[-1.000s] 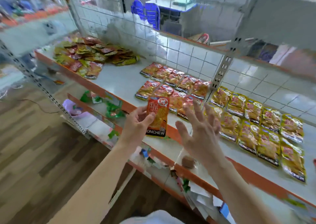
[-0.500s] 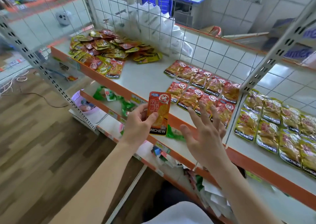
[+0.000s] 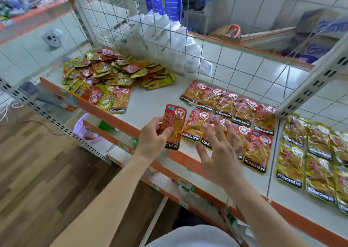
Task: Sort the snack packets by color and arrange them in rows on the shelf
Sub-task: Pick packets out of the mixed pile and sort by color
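Here, left grip [image 3: 154, 139]: at the lower centre of the frame, pinching a red snack packet [image 3: 174, 124], thumb on its printed face and fingers behind it.
Red snack packet: held upright over the front of the shelf [image 3: 154, 96], just left of the nearest row of red packets; its lower edge sits at the shelf's orange front lip.
Right grip [image 3: 220, 152]: not holding anything, fingers straight and spread, just right of the held packet and over the front red row; whether it touches the packets cannot be told.
Red rows [image 3: 244, 111]: two rows lying flat at centre right, faces up, edges touching or overlapping; five in the back row, the front row partly hidden by the right grip.
Yellow rows [image 3: 310, 152]: flat at the right edge of the frame, beyond the slotted metal upright [image 3: 310, 84], apart from the red rows.
Mixed pile [image 3: 113, 73]: a loose heap of red and yellow packets at the upper left of the shelf, well apart from the sorted rows.
Wire mesh panel [image 3: 188, 39]: stands along the back of the shelf.
White plastic bags [image 3: 150, 32]: bunched behind the mesh, upper centre.
Blue plastic stool [image 3: 163, 2]: top centre, beyond the bags.
Wooden floor [image 3: 37, 171]: lower left.
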A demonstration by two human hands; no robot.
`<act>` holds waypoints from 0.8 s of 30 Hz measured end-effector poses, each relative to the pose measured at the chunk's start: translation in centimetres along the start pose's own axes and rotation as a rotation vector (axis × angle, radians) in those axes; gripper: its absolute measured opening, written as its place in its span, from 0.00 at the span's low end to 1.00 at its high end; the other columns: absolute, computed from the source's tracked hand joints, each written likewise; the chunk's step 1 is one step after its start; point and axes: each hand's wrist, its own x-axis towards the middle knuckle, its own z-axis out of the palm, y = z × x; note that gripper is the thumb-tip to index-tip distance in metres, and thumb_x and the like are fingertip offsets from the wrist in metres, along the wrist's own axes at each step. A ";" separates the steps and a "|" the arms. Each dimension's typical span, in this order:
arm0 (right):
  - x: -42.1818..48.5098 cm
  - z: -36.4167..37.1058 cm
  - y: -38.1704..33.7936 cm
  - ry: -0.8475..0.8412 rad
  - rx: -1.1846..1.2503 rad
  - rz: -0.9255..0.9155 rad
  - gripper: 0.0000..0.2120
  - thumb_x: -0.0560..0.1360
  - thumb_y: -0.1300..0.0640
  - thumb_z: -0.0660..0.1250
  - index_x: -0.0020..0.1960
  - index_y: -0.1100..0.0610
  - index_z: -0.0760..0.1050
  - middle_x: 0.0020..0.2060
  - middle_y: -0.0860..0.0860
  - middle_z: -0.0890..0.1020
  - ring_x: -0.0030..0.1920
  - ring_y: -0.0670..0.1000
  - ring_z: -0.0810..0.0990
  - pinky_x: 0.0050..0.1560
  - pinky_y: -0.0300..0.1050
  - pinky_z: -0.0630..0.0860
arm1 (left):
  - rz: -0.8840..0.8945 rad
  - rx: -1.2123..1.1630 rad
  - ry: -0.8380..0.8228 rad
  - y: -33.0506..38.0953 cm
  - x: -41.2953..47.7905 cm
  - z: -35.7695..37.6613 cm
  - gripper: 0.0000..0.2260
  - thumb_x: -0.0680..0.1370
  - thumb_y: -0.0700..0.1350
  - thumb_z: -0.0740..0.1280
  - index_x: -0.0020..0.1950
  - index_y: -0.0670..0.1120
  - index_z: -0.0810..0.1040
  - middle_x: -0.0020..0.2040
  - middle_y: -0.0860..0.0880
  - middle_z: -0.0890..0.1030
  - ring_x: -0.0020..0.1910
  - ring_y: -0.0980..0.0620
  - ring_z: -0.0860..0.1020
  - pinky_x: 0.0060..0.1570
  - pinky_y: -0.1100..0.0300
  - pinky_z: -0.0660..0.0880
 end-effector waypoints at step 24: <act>1.6 4.6 0.4 0.005 -0.350 0.192 0.27 0.78 0.38 0.55 0.74 0.45 0.69 0.78 0.51 0.62 0.78 0.54 0.59 0.74 0.60 0.53 | 0.768 0.907 -0.410 -4.3 8.5 1.8 0.25 0.79 0.64 0.53 0.75 0.59 0.68 0.78 0.46 0.65 0.76 0.43 0.60 0.70 0.44 0.63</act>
